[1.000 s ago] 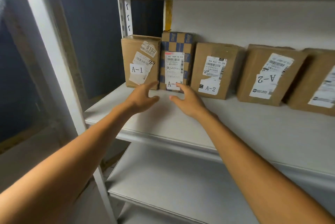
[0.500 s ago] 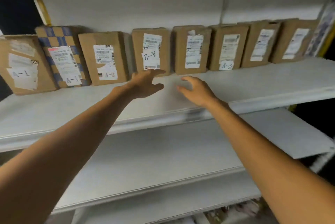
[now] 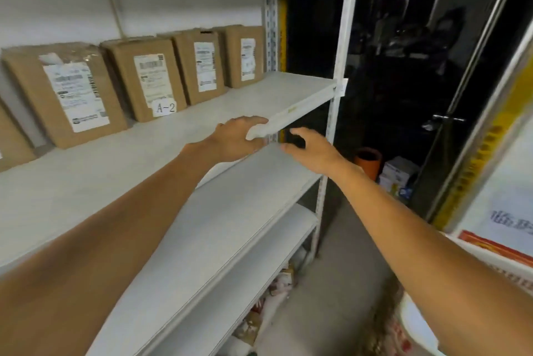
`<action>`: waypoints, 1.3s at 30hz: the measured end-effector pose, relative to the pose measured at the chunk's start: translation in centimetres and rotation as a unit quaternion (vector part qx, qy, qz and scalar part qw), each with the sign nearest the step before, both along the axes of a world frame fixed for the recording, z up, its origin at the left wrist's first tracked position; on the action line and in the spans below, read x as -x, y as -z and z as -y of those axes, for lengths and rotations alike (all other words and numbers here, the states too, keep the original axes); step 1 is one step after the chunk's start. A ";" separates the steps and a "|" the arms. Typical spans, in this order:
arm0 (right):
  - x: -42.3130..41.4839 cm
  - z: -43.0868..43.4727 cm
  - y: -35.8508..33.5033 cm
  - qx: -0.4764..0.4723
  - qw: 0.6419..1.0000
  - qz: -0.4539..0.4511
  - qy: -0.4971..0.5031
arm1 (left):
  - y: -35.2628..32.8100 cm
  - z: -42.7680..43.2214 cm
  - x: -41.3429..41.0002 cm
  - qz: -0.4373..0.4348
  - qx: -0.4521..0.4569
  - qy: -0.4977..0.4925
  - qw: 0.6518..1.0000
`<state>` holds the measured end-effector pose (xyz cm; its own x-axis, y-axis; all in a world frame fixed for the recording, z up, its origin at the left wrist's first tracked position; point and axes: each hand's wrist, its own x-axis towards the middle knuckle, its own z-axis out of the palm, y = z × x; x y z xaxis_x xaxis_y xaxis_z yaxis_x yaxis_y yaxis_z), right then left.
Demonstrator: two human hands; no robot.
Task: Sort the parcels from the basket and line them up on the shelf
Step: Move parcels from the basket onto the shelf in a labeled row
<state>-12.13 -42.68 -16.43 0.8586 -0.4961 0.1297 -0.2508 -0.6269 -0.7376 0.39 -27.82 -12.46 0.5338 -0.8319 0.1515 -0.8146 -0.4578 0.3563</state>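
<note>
Several brown cardboard parcels stand in a row against the back of the white shelf [image 3: 288, 90]; one [image 3: 150, 81] carries an "A-2" tag, another [image 3: 65, 93] stands to its left, and the last [image 3: 245, 55] is at the row's right end. My left hand [image 3: 235, 139] hovers at the shelf's front edge, fingers loose, holding nothing. My right hand [image 3: 311, 149] is just right of it, in front of the shelf, fingers relaxed and empty. No basket is in view.
A lower shelf board [image 3: 230, 211] runs under my arms. The white upright post [image 3: 340, 67] ends the rack on the right. Beyond it is a dark room with an orange pot [image 3: 367, 161] and boxes [image 3: 398, 176] on the floor. Bags [image 3: 277, 292] lie under the rack.
My view and both hands have swept right along the shelf, from the A-1 parcels on the left to the row's right end. Both hands stay empty.
</note>
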 end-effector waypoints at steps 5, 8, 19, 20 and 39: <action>6.3 6.4 1.7 0.002 0.991 -0.039 0.128 | 3.3 9.0 2.5 -0.040 -0.035 0.116 0.992; 10.2 9.4 3.7 -0.008 0.976 -0.065 0.208 | 6.1 13.6 4.4 -0.091 -0.041 0.176 0.979; 25.5 13.1 13.8 -0.110 0.912 -0.078 0.387 | 15.9 27.1 17.5 -0.125 -0.140 0.359 0.915; 26.9 13.6 14.7 -0.123 0.907 -0.071 0.395 | 16.7 28.1 19.0 -0.127 -0.145 0.369 0.909; 47.2 28.3 31.2 -0.333 0.836 -0.126 0.417 | 32.5 44.4 38.0 -0.211 -0.294 0.364 0.858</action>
<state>-59.32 -70.94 -47.60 0.1358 -0.8264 -0.5465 -0.5956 0.3727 -0.7116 -37.64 -72.26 -45.00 -0.2555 -0.8349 -0.4875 -0.8165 -0.0837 0.5712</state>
